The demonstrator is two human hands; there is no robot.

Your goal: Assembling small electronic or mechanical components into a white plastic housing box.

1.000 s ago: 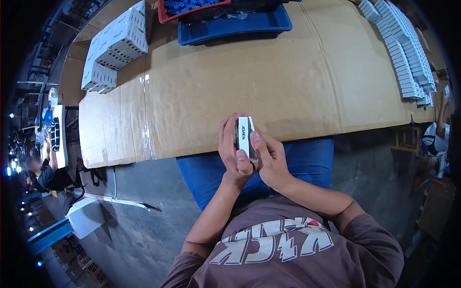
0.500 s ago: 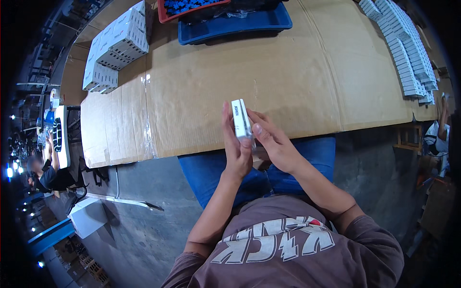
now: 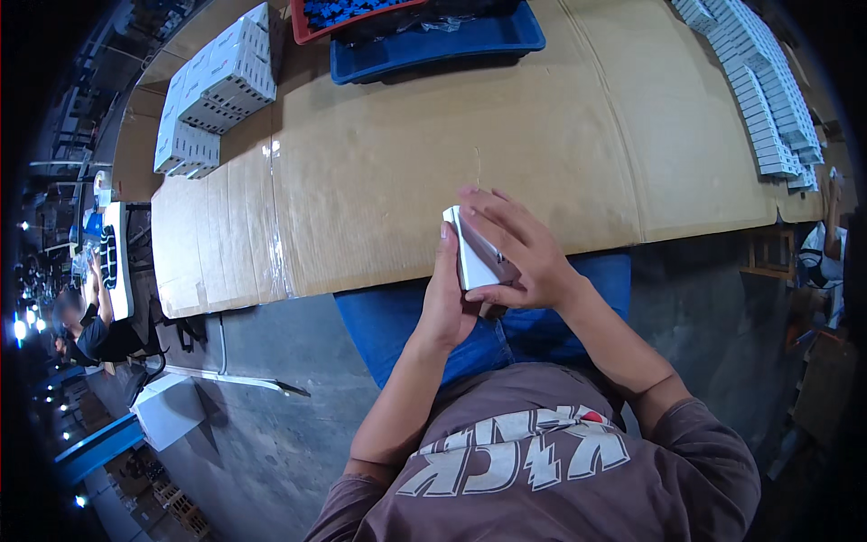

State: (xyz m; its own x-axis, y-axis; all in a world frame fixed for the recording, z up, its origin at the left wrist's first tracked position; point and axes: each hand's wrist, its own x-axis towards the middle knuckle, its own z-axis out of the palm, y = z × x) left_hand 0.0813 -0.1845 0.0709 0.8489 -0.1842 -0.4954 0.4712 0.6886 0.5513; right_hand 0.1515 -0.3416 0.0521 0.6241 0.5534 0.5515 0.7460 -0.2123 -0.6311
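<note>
White box (image 3: 479, 264): tilted, btwn both hands, by desk's (image 3: 379, 163) near edge.
L hand (image 3: 447, 303): grip holds box, thumb on L side.
R hand (image 3: 535, 257): spread over R side, thumb near end; can't tell if gripping.
Risk: if L loosens, box could drop.

Near, a carton (image 3: 480, 266) sits between left hand (image 3: 448, 303) and right hand (image 3: 535, 257); on the table (image 3: 388, 154), left carton stack (image 3: 219, 83) and right carton stack (image 3: 760, 95) flank far trays (image 3: 438, 56).

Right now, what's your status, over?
Left hand holding white box. Right hand over its right side. Blue tray farther off, not in the way.
</note>
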